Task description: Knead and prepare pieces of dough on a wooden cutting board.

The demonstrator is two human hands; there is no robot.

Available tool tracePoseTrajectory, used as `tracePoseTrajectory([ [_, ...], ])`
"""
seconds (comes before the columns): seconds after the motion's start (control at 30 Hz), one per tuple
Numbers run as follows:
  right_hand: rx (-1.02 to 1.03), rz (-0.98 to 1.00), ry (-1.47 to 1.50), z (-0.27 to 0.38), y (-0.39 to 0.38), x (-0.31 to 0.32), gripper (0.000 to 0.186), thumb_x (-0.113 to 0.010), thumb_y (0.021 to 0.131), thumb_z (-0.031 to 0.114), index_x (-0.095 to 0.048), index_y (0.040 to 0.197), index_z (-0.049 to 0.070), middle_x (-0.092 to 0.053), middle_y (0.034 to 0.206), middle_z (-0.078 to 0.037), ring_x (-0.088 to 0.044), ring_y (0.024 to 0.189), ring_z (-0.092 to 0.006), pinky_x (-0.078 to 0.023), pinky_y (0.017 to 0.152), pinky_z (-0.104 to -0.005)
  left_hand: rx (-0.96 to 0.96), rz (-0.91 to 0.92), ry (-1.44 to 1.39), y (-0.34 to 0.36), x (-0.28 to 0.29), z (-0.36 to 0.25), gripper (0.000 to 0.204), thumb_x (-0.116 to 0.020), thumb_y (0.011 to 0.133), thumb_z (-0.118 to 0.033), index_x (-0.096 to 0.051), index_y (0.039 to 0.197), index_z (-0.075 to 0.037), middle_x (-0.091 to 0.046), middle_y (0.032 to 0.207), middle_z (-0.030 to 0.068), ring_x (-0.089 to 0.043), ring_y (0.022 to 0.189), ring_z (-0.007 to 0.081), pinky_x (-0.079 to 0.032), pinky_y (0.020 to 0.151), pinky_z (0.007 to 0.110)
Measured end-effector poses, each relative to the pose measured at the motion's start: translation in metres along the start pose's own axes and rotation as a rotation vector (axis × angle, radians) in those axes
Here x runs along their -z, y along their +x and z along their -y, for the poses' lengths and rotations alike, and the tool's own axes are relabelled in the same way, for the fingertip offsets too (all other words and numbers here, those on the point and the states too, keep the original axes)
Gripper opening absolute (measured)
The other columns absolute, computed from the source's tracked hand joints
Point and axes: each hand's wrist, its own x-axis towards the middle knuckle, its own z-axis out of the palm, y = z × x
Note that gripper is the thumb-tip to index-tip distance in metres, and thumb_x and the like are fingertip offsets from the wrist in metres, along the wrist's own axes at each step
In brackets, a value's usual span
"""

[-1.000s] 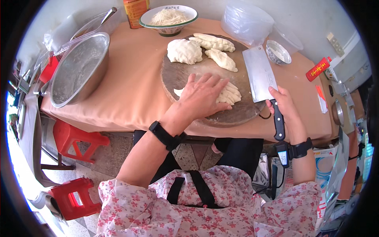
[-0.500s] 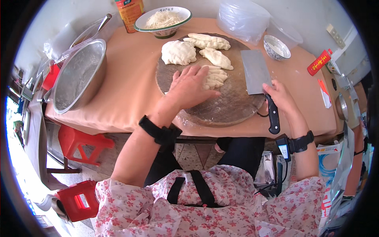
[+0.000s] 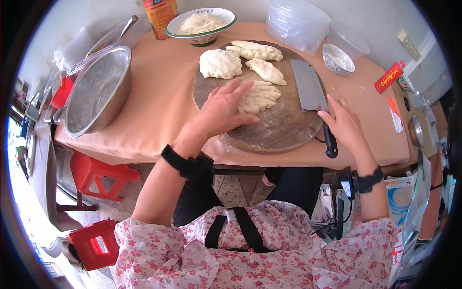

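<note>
A round wooden chopping board (image 3: 284, 125) carries several pieces of pale dough. My left hand (image 3: 224, 107) is open, fingers spread, at the left side of a piece of dough cut into strips (image 3: 260, 98); its fingertips partly cover the strips. Behind these lie a rounded dough lump (image 3: 220, 63), a long dough piece (image 3: 255, 50) and a shorter one (image 3: 267, 71). A cleaver (image 3: 309, 86) rests flat on the board's right side, its black handle toward me. Beside that handle is my right hand (image 3: 344, 125), fingers stretched out, thumb close to the blade's heel.
A large metal basin (image 3: 98, 91) leans at the left of the table. At the back stand a bowl of shredded white food (image 3: 199, 24) and clear plastic bags (image 3: 296, 24). A small patterned bowl (image 3: 338, 59) and a red packet (image 3: 390, 77) are on the right.
The cleaver has turned slightly and settled on the board as my right hand's fingers straightened off its handle. My left hand has drawn back a little left, showing more of the strips.
</note>
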Motion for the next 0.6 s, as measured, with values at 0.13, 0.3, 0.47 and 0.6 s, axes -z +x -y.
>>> tracePoseTrajectory([
  [0.13, 0.207, 0.037, 0.15, 0.047, -0.018, 0.028, 0.046, -0.064, 0.091, 0.029, -0.056, 0.125, -0.001, -0.059, 0.116, -0.018, -0.06, 0.105, -0.0361, -0.048, 0.089, -0.0423, 0.076, -0.003, -0.133, -0.015, 0.015, 0.007, 0.082, -0.075, 0.077, -0.042, -0.043, 0.143, -0.005, -0.042, 0.146, 0.0183, -0.041, 0.135, 0.0352, -0.024, 0.116, 0.047],
  [0.3, 0.465, 0.165, 0.263, 0.093, 0.003, 0.005, 0.048, -0.062, 0.092, 0.027, -0.053, 0.127, -0.004, -0.055, 0.126, -0.02, -0.056, 0.115, -0.0373, -0.045, 0.097, -0.0418, 0.068, 0.074, -0.106, -0.026, 0.026, 0.016, 0.076, -0.078, 0.078, -0.031, -0.045, 0.142, -0.006, -0.048, 0.14, 0.0167, -0.051, 0.123, 0.0329, -0.043, 0.102, 0.04],
  [0.47, 0.491, 0.167, 0.222, 0.112, 0.046, -0.031, 0.051, -0.059, 0.094, 0.03, -0.051, 0.131, -0.003, -0.051, 0.135, -0.019, -0.051, 0.124, -0.0362, -0.041, 0.103, -0.0426, 0.102, 0.091, -0.108, -0.021, 0.034, 0.017, 0.068, -0.076, 0.08, -0.027, -0.049, 0.139, -0.006, -0.052, 0.136, 0.0179, -0.053, 0.121, 0.0325, -0.045, 0.1, 0.04],
  [0.6, 0.387, 0.247, 0.072, 0.123, 0.056, -0.041, 0.054, -0.056, 0.094, 0.038, -0.051, 0.135, 0.002, -0.051, 0.139, -0.014, -0.049, 0.128, -0.0321, -0.037, 0.104, -0.0473, 0.075, 0.083, -0.084, -0.021, 0.025, 0.021, 0.07, -0.076, 0.08, -0.028, -0.048, 0.14, -0.007, -0.051, 0.139, 0.0182, -0.05, 0.126, 0.0333, -0.041, 0.104, 0.039],
])
